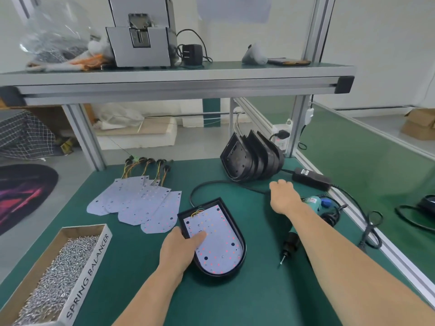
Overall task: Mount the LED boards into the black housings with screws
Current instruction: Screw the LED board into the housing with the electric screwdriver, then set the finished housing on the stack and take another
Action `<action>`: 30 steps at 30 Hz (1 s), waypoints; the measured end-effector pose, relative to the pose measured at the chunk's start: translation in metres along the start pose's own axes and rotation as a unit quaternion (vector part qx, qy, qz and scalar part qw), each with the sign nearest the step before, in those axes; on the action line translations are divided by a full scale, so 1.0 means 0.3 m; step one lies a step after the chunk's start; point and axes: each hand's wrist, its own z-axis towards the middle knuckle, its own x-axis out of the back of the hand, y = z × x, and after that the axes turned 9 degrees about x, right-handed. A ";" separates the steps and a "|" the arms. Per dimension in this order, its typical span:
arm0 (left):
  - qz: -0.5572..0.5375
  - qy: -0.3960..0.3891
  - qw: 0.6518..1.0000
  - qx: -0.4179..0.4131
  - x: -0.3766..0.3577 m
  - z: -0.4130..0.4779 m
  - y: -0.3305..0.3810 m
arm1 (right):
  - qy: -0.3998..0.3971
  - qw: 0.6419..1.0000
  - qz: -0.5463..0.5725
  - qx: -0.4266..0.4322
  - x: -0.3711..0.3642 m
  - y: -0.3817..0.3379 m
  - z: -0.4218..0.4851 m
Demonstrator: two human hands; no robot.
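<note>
A black housing [237, 228] lies flat in the middle of the green table with a white LED board [219, 243] seated inside it. My left hand [180, 251] grips the housing's left rim, thumb pressing on the board. My right hand [283, 196] hovers palm down with loosely curled fingers, holding nothing, between that housing and a stack of empty black housings [253, 158] at the back. Several loose LED boards with wire tails [136, 203] fan out to the left. An electric screwdriver [293, 241] lies on the table under my right forearm.
A cardboard box of screws [56, 276] labelled SPRING BALANCER sits at the front left. A black power adapter [310, 178] and its cables run along the right edge. An aluminium shelf [179, 84] overhangs the back of the table, its posts standing at both rear corners.
</note>
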 end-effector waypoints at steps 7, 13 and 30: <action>-0.006 0.006 1.000 0.010 -0.002 -0.002 0.004 | 0.005 0.980 0.158 0.118 -0.064 -0.165 -0.159; 0.017 0.031 0.999 -0.023 -0.003 -0.008 -0.006 | -0.067 0.857 0.509 0.045 -0.061 -0.290 -0.303; -0.017 0.110 0.988 -0.110 -0.027 -0.086 -0.020 | -0.021 0.840 0.541 0.043 -0.120 -0.305 -0.365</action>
